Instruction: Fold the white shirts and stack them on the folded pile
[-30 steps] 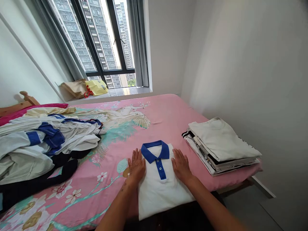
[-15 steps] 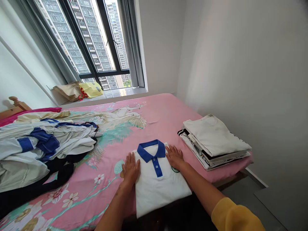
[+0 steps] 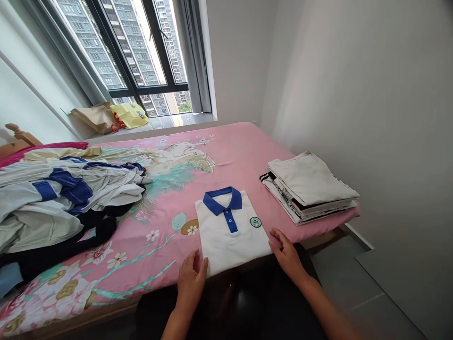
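Note:
A folded white polo shirt (image 3: pixel 231 231) with a blue collar and a small green badge lies on the pink flowered bedsheet (image 3: pixel 233 156) near the front edge. My left hand (image 3: pixel 191 278) rests at the shirt's lower left corner, fingers stretched out together. At the lower right corner is my right hand (image 3: pixel 286 252), also with flat fingers touching the shirt's edge. Neither hand holds anything.
A stack of folded clothes (image 3: pixel 309 186) sits at the bed's right edge by the wall. A loose heap of white, blue and dark garments (image 3: pixel 60 203) covers the left side. Paper bags (image 3: pixel 109 115) lie on the windowsill. Grey floor shows at the lower right.
Both hands slid from beside the collar down to the shirt's bottom corners. The green badge, covered before, now shows. The camera pulled back a little.

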Tool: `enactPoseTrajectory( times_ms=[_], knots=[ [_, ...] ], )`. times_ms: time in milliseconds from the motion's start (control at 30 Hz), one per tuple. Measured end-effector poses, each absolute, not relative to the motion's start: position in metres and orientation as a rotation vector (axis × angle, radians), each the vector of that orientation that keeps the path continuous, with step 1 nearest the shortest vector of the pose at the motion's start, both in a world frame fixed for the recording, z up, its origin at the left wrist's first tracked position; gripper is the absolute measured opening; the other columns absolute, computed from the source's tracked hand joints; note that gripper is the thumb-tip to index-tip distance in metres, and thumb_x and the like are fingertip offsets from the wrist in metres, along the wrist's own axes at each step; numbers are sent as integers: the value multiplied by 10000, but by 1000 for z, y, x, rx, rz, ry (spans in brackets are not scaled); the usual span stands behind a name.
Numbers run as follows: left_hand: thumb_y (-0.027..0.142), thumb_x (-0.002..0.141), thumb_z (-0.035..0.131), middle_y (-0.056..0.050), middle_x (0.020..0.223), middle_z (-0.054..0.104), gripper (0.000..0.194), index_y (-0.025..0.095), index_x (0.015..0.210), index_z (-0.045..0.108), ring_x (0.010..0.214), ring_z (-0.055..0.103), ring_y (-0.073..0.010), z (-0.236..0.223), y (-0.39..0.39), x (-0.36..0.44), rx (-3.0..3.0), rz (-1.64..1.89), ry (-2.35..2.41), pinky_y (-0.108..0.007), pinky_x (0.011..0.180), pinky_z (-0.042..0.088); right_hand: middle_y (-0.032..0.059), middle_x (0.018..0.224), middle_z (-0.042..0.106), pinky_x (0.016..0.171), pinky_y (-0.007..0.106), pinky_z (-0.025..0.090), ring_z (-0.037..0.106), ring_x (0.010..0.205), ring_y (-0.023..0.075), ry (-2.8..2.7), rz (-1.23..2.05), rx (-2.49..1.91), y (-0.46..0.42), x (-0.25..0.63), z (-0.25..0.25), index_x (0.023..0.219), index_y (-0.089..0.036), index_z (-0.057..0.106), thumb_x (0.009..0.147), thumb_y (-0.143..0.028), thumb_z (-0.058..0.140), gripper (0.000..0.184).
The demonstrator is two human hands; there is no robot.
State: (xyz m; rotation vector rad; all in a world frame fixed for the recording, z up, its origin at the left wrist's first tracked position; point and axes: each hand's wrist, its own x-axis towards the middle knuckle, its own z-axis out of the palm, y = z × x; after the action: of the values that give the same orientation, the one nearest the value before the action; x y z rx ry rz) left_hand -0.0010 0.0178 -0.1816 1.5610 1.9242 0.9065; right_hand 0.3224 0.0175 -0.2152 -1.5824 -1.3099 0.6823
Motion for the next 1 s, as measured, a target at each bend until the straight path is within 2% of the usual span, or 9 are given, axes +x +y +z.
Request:
enactPoseTrajectory(
  times_ms=[133, 200, 300, 433, 533, 700, 800, 1000],
  knots=[
    [631, 717, 504, -128, 996, 668, 586, 148, 1043, 564, 885, 650, -270, -183, -10, 9, 1085, 850, 1848, -398, 735, 517, 126, 1073, 634, 813, 369, 523, 613, 972, 241, -878, 934, -1602, -26, 304, -217, 1146, -156, 516, 789, -554, 528, 535],
    [646, 698, 521, -106, 926, 673, 587, 153, 1014, 565, 787, 653, -246, -184, -11, 13, 996, 833, 1815, -352, 620, 506, 115, 1025, 645, 722, 341, 541, 625, 928, 241, -798, 1040, -1614, -35, 298, -214, 1112, -165, 529, 761, -569, 544, 536],
    [614, 669, 590, -78, 846, 661, 560, 147, 978, 561, 680, 638, -199, -183, -5, 17, 849, 903, 1739, -279, 510, 461, 103, 1020, 650, 687, 310, 541, 627, 936, 232, -801, 1078, -1568, -31, 292, -206, 1108, -176, 523, 738, -557, 570, 533],
    [508, 665, 677, -38, 787, 637, 488, 150, 971, 550, 573, 609, -147, -179, 6, 17, 678, 961, 1609, -246, 466, 449, 98, 1057, 648, 644, 282, 542, 627, 936, 215, -822, 1146, -1527, -13, 290, -199, 1129, -194, 507, 751, -526, 569, 507],
    [423, 675, 711, -29, 798, 638, 429, 162, 978, 556, 560, 588, -127, -176, 14, 17, 641, 984, 1547, -247, 459, 465, 90, 1017, 649, 566, 269, 541, 627, 842, 196, -728, 1228, -1523, 1, 291, -196, 1077, -194, 544, 747, -516, 584, 462],
    [386, 725, 667, -63, 807, 687, 314, 166, 937, 595, 626, 643, -170, -168, 33, 19, 633, 933, 1377, -279, 510, 509, 52, 831, 655, 452, 245, 505, 603, 676, 162, -674, 1428, -1485, 27, 300, -185, 934, -177, 603, 735, -459, 639, 348],
    [367, 748, 631, -83, 815, 706, 284, 161, 943, 622, 724, 680, -209, -160, 48, 17, 616, 862, 1227, -311, 599, 548, 54, 764, 672, 501, 268, 523, 623, 643, 167, -681, 1562, -1406, 51, 307, -179, 877, -149, 617, 731, -389, 656, 285],
    [321, 762, 624, -82, 800, 709, 274, 158, 983, 612, 772, 690, -218, -153, 85, 5, 558, 816, 1135, -329, 685, 564, 123, 853, 713, 745, 358, 552, 679, 804, 227, -687, 1751, -1224, 103, 314, -179, 890, -103, 635, 732, -268, 651, 229]
  ],
)
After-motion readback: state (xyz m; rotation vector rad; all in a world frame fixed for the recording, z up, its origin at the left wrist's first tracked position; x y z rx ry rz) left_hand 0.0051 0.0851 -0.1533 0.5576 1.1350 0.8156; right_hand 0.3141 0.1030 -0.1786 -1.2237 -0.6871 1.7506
